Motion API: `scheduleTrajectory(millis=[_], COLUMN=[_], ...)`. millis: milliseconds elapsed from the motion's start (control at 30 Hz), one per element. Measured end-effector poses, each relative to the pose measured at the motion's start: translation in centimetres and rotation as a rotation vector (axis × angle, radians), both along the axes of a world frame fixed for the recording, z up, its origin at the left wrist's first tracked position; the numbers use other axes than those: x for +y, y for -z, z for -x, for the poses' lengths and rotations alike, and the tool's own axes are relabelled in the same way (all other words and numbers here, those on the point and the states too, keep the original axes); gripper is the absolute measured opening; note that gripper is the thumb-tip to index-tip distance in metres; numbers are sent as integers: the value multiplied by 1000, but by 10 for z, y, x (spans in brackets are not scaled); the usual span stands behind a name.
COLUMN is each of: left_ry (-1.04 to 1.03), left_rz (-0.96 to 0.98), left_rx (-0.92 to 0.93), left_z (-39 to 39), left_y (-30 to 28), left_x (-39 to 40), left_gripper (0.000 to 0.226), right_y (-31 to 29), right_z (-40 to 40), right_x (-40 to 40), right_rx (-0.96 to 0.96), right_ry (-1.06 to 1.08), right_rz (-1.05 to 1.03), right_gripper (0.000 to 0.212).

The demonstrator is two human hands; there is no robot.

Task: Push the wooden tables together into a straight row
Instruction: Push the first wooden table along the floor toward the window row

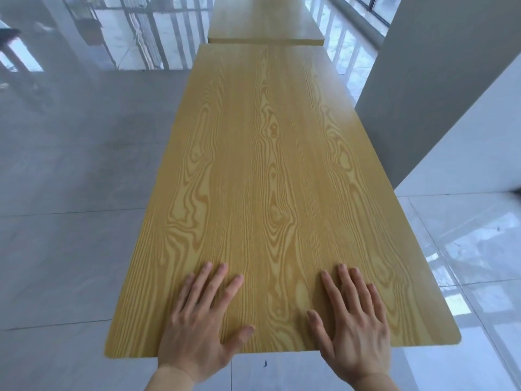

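Two bare hands lie flat at the bottom of the frame on a long wooden bench [270,179], left hand [201,323] and right hand [352,325], fingers [222,273] spread, gripping nothing. A second bench [265,21] sits at top centre, its end just beyond the first.

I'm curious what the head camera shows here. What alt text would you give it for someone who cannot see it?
Two bare hands, the left hand and the right hand, lie flat with fingers spread on the near end of a long wooden table. A second wooden table stands beyond its far end, slightly offset to the right, on a glossy tiled floor beside a white wall.
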State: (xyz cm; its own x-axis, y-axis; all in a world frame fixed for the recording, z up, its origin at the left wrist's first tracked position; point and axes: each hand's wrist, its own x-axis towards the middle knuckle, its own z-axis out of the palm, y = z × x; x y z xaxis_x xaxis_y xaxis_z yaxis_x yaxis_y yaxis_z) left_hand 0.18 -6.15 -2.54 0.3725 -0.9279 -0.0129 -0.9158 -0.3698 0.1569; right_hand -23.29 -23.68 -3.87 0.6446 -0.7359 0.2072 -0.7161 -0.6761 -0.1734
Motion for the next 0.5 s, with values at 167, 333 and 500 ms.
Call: scheduleTrajectory(millis=[167, 333, 500], left_ry=[-19, -26, -34], left_rz=[0, 13, 13], left_rx=[15, 15, 8], left_z=[-9, -20, -24], left_y=[2, 4, 5], left_x=[-24, -47, -63], left_gripper=[81, 80, 80], right_y=[1, 0, 1], right_z=[-11, -23, -28], right_x=[-26, -52, -68], right_rx=[-6, -16, -21], right_ry=[6, 5, -1], right_rz=[-2, 6, 19], right_gripper=[72, 72, 71])
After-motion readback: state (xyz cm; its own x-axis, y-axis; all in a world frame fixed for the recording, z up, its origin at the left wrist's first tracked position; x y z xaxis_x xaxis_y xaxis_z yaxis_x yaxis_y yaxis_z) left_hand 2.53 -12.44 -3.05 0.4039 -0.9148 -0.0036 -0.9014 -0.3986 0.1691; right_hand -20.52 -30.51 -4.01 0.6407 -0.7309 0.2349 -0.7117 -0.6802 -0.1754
